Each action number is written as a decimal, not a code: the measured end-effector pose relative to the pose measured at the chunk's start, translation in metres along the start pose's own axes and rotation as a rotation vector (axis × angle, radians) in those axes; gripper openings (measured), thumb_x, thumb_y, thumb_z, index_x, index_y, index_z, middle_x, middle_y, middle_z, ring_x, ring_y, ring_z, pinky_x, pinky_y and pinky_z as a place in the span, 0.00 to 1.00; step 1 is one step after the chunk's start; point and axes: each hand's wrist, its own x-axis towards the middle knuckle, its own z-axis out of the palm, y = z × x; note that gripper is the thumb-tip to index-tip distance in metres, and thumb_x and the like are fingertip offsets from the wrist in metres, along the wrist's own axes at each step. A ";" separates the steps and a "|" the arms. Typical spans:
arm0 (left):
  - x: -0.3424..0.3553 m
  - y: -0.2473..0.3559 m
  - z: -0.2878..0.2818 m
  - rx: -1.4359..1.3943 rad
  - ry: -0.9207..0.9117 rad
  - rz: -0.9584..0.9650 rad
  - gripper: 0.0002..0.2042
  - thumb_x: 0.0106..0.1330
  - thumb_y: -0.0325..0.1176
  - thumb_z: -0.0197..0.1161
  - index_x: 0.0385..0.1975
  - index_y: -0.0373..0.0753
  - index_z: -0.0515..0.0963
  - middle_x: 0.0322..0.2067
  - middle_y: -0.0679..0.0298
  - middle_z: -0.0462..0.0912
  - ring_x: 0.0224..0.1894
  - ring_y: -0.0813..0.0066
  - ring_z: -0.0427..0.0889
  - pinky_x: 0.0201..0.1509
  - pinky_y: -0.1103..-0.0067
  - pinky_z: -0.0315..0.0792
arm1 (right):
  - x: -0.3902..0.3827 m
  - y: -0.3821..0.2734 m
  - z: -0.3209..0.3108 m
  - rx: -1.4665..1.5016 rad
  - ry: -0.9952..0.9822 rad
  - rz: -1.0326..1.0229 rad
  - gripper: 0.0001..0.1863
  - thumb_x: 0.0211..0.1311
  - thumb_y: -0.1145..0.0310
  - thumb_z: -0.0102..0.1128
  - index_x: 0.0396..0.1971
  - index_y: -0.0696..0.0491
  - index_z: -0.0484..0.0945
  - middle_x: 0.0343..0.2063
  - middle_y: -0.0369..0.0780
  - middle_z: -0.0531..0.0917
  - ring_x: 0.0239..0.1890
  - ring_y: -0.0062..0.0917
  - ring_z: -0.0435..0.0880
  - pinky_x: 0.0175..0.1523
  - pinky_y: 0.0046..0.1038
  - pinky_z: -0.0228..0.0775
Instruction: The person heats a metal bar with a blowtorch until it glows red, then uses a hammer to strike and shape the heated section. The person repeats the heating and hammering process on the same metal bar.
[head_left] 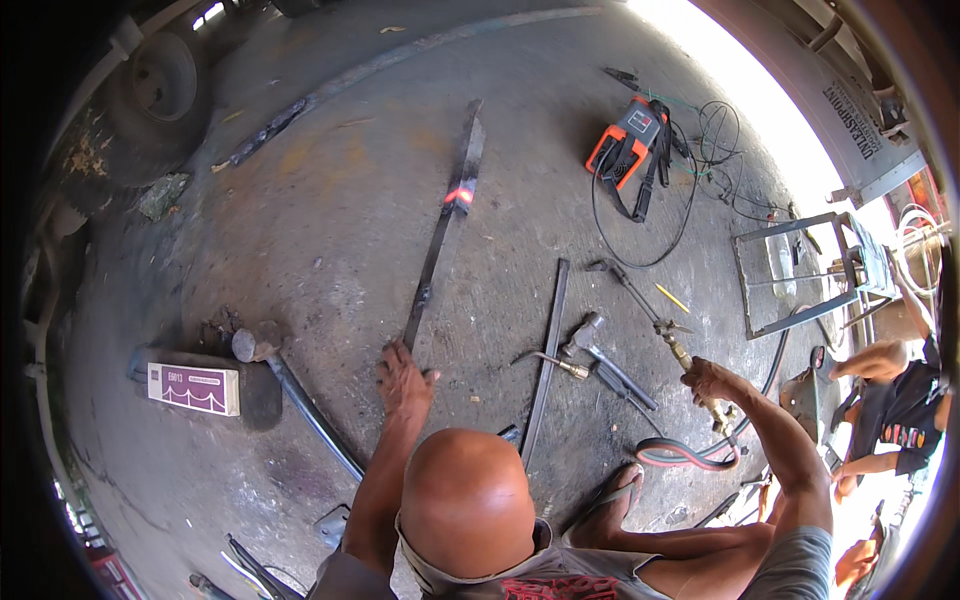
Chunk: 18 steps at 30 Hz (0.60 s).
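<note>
Dark metal bar (437, 250) lies on the concrete floor (340, 260), ahead of the squatting person, glowing band (459, 196) part-way along; left grip (404, 383) has its fingers on the near end, though whether they close round it cannot be told; right grip (710, 384) is wrapped round the brass torch (679, 352), no flame visible. Handling, judged: bar probably stiff and fairly heavy for its width, perhaps softer at the glow; near end looks the sensible hold, well apart from the band, though warmth there cannot be read; long edges may be sharp. Room: bare floor on both sides of the glow; to the left, a long-handled hammer (307, 408) lies well apart; to the right, a loose flat bar (546, 368) and a second hammer (618, 377) crowd the stretch before the torch; beyond, a curved strip (300, 108) bounds the far side.
</note>
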 end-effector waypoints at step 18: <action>-0.020 -0.011 -0.018 -0.087 -0.012 -0.073 0.41 0.60 0.42 0.73 0.66 0.26 0.59 0.56 0.36 0.75 0.58 0.36 0.79 0.65 0.56 0.73 | 0.047 -0.073 -0.024 -0.536 0.064 0.271 0.27 0.63 0.43 0.64 0.43 0.53 0.89 0.42 0.47 0.90 0.50 0.41 0.89 0.53 0.42 0.81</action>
